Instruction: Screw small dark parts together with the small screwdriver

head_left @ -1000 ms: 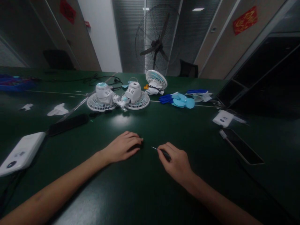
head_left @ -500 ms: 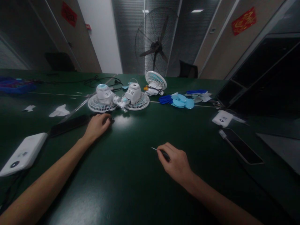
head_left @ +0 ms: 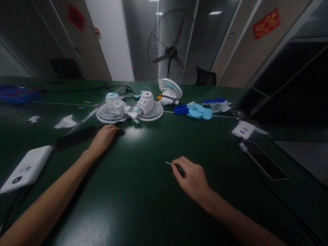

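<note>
A screwdriver (head_left: 180,170) with a black handle and thin metal shaft is held in my right hand (head_left: 192,177), its tip pointing left just above or on the green table. My left hand (head_left: 104,137) lies further forward, at the front of the white fans, its fingers bent over a small dark object (head_left: 121,132) whose kind I cannot make out. Behind it, two white fan heads (head_left: 110,106) (head_left: 148,106) rest grille-down, joined or touching at their white necks. A third white fan (head_left: 170,91) leans behind them to the right.
Light-blue fan blades (head_left: 199,111) and blue gloves (head_left: 180,109) lie behind the middle. At right are a white box-shaped device (head_left: 243,130) and a phone (head_left: 263,160). A white power bank (head_left: 26,168) and a dark flat case (head_left: 76,137) are at left. A blue tray (head_left: 19,96) stands far left.
My left hand has shifted slightly back to the left, its thumb now less visible beside the dark object. My right hand and the screwdriver have stayed in place.
</note>
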A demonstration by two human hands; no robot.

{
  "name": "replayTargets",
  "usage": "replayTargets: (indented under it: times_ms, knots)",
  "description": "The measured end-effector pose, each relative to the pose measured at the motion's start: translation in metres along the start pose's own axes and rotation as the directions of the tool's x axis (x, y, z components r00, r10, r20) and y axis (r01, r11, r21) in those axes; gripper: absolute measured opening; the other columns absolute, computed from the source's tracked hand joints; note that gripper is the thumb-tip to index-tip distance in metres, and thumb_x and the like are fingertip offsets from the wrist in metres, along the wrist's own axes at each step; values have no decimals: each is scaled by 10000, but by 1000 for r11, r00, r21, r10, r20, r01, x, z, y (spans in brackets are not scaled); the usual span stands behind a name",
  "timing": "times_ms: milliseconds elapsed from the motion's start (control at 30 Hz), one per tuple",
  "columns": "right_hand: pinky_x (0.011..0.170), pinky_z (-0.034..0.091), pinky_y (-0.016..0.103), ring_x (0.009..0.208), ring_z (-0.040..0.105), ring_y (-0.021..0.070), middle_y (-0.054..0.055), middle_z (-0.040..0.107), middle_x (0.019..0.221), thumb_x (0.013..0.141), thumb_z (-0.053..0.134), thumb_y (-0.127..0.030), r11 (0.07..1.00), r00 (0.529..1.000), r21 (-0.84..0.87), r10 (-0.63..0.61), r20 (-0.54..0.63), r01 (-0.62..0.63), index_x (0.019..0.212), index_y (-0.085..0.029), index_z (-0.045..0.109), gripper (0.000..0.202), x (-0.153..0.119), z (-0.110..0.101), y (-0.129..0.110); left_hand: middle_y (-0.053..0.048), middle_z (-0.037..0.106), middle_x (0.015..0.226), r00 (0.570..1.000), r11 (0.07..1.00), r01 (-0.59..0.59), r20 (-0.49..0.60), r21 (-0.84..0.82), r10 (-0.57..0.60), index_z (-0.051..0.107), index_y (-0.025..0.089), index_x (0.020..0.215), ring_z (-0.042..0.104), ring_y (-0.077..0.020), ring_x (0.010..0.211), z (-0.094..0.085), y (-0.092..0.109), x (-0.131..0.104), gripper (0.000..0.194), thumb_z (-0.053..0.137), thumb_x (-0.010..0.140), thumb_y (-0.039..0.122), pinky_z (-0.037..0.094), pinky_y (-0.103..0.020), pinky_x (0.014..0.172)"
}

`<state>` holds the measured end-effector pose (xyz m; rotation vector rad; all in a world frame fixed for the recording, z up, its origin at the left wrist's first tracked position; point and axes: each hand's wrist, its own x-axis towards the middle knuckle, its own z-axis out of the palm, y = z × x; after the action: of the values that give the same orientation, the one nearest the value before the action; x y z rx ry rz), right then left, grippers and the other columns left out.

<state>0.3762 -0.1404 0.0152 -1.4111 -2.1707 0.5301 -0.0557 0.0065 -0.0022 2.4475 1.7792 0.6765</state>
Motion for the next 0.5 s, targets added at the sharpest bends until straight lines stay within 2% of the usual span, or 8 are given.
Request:
replayTargets:
  times_ms: [100, 167, 300, 400, 500]
  knots:
    - [640, 571, 257, 753, 682, 154, 34, 703, 1002, 1046, 562, -206, 1000, 1000, 4, -1, -1, 1, 1079, -213, 713, 155, 0, 0, 0, -166, 732, 1226, 999, 998, 32, -10, 47, -32, 771, 197, 1144, 672, -356, 1126, -2, 5, -1, 404, 452, 1012, 408, 533, -449, 978]
    - [648, 576, 258, 763, 687, 155, 33, 705, 1007, 1044, 568, -201, 1000, 1000, 4, 0, 4, 0, 1083, -215, 712, 150, 0, 0, 0, -170, 743, 1202, 995, 994, 99, -28, 44, -98, 744, 194, 1145, 683, -356, 1107, -1, 7, -1, 388, 466, 1002, 424, 540, -443, 958]
    - [665, 587, 262, 765, 690, 150, 30, 710, 1024, 1048, 571, -198, 1000, 1000, 17, 0, 13, -1, 1099, -221, 710, 150, 0, 0, 1, -138, 780, 1129, 959, 963, 258, -99, -83, -266, 711, 200, 1162, 732, -319, 1005, 2, 6, -1, 367, 533, 962, 451, 558, -394, 897]
    - [645, 588, 254, 750, 690, 145, 30, 716, 1027, 1049, 569, -208, 1000, 1000, 14, 4, 18, -4, 1101, -225, 711, 152, 0, 0, 1, -108, 796, 1060, 940, 945, 286, -146, -160, -309, 727, 200, 1106, 743, -292, 945, 3, 5, -2, 370, 597, 931, 499, 558, -361, 853]
    - [632, 587, 246, 747, 692, 143, 33, 721, 1024, 1048, 568, -212, 1000, 1000, 10, 0, 14, 0, 1099, -226, 715, 157, 0, 0, 2, -89, 804, 1018, 941, 937, 286, -127, -200, -314, 745, 202, 1061, 738, -277, 908, 3, 7, -3, 402, 638, 902, 556, 557, -346, 828]
